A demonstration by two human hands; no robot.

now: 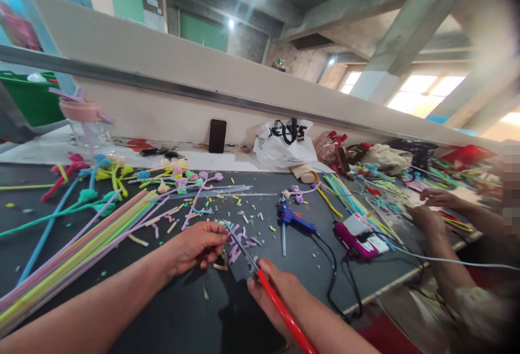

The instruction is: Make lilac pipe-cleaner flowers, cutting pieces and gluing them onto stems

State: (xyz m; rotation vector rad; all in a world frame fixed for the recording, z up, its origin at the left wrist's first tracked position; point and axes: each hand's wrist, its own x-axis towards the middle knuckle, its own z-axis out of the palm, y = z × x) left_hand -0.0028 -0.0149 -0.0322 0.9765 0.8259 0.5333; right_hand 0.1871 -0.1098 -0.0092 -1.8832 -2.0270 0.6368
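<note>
My right hand (276, 289) grips a pair of red-handled scissors (280, 310), the metal blades pointing up and left toward my left hand. With thumb and fingers pinched together, my left hand (199, 245) is at the blade tips; whatever it holds is too small to make out. Short purple chenille pieces (239, 248) lie just beyond the blades on the dark tabletop (170, 310). A blue glue gun (298, 219) rests to the right of them. Left of my left hand runs a bundle of long pastel chenille stems (97, 240).
Chenille flowers (109, 172) are heaped at the back left, near a lidded clear cup (87, 121). A phone (218, 136) leans against the partition beside a white plastic bag (284, 145). Cables run from a purple-and-white box (359, 237). At right, a co-worker's hands (430, 213) work.
</note>
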